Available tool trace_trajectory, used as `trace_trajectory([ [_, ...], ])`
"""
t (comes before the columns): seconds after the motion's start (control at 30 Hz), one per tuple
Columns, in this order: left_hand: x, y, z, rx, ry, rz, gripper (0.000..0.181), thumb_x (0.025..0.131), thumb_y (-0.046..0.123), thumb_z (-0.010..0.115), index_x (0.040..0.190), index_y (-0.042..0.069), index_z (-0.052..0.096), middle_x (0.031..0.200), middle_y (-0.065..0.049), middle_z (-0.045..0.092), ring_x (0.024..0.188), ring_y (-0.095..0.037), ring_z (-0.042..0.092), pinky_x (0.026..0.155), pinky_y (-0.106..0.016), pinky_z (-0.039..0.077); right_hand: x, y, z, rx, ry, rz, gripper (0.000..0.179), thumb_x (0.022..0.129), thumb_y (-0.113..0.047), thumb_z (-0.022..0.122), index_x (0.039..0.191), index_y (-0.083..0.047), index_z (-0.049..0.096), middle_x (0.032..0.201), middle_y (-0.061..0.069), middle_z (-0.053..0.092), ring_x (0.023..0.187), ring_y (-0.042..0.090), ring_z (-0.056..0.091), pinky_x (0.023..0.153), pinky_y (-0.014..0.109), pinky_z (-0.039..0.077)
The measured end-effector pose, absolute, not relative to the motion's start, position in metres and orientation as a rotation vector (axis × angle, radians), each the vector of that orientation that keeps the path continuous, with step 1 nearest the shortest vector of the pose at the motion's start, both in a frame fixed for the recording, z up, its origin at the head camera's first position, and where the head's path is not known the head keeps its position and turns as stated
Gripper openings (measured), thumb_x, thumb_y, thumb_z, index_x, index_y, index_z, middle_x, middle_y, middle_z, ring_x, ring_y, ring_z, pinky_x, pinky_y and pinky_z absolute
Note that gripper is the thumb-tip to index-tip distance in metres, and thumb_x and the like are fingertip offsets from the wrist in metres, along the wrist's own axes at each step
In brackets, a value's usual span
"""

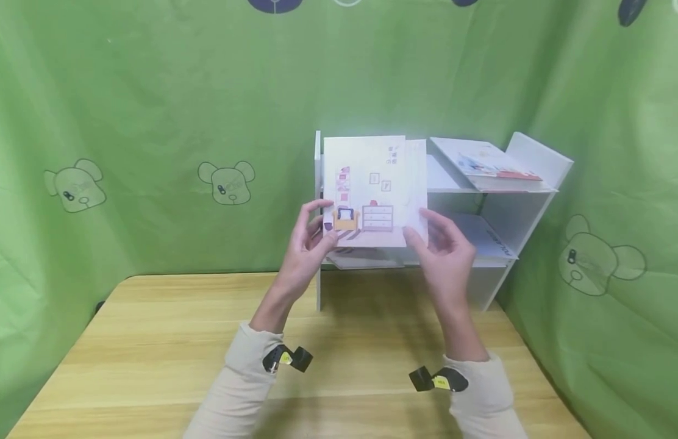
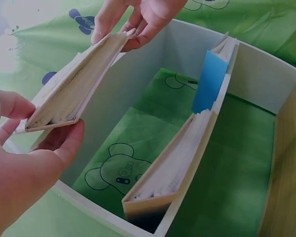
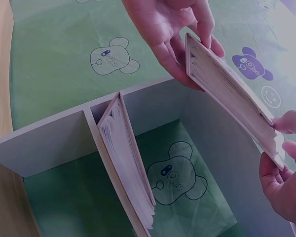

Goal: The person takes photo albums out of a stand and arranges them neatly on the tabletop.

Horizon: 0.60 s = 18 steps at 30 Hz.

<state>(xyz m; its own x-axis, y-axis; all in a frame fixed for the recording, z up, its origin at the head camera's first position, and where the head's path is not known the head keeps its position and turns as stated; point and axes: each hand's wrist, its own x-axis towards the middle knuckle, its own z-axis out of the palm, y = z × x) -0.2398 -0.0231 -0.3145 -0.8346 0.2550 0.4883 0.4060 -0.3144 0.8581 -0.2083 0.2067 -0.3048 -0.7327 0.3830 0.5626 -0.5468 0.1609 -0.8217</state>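
My left hand (image 1: 308, 241) and right hand (image 1: 443, 250) hold a white-covered book (image 1: 366, 189) upright by its lower sides. An armchair and a chest of drawers are drawn on its cover. Past the cover's right edge, a pale strip of the same bundle sticks out. In the left wrist view, its thick pages (image 2: 79, 84) show between the covers, thumb and fingers pinching each end. The book is in front of a white shelf (image 1: 319, 286), above its lower board, and hides part of it.
Another book (image 1: 489, 161) lies tilted on the shelf's upper board at right. On the lower board are a book marked POLAROID (image 1: 484, 238), blue-sided in the left wrist view, and another book (image 1: 366, 259) at left. A wooden table (image 1: 169, 341) and green curtain (image 1: 152, 91) surround the shelf.
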Motion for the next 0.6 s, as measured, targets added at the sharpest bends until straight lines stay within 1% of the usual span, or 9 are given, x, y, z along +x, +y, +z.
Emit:
trace_trajectory([
  [0.2, -0.240, -0.022, -0.321, -0.901, -1.772, -2.303, 0.053, 0.100, -0.004, 0.050, 0.145, 0.022, 0.042, 0.140, -0.016, 0.053, 0.126, -0.032, 0.059, 0.102, -0.044, 0.055, -0.206, 0.209, -0.309, 0.188, -1.737, 1.688, 0.040, 0.087, -0.004, 0.080, 0.126, -0.005, 0.071, 0.131, 0.011, 0.066, 0.125, 0.027, 0.062, 0.097, 0.028, 0.056],
  [0.33, -0.239, -0.021, -0.325, -0.901, -1.765, -2.283, 0.051, 0.100, -0.004, 0.050, 0.144, 0.021, 0.042, 0.140, -0.016, 0.053, 0.125, -0.031, 0.060, 0.102, -0.046, 0.055, -0.206, 0.210, -0.312, 0.231, -1.737, 1.713, 0.040, 0.088, -0.002, 0.079, 0.127, -0.005, 0.070, 0.132, 0.011, 0.064, 0.125, 0.028, 0.061, 0.097, 0.028, 0.056],
  [0.6, -0.236, -0.020, -0.335, -0.912, -1.762, -2.258, 0.051, 0.100, -0.004, 0.052, 0.144, 0.018, 0.042, 0.140, -0.017, 0.054, 0.126, -0.033, 0.059, 0.101, -0.045, 0.055, -0.203, 0.214, -0.322, 0.303, -1.718, 1.741, 0.042, 0.089, 0.003, 0.076, 0.129, -0.002, 0.067, 0.133, 0.014, 0.061, 0.119, 0.029, 0.062, 0.093, 0.030, 0.058],
])
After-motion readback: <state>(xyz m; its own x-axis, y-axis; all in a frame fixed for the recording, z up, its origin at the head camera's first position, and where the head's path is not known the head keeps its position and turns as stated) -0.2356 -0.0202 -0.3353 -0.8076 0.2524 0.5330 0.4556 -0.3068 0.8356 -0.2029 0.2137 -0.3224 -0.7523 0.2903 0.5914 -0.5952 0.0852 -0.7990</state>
